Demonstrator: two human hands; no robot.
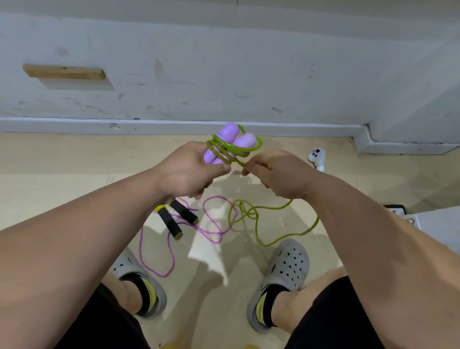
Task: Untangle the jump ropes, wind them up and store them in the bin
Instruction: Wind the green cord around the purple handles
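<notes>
While left hand [188,170] grips purple handles [229,133], right hand [278,176] pinches the green rope [225,154].

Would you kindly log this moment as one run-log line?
left hand: grips purple handles | right hand: pinches green rope | green rope: partly wound round handles | pink rope: loose on floor

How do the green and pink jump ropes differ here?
The green rope is partly coiled round purple handles in the left hand, the right hand pinching it; the pink rope lies loose on the floor, untouched. Green rope looks smooth; pink rope speckled, with black handles. Both trail on the floor.
</notes>
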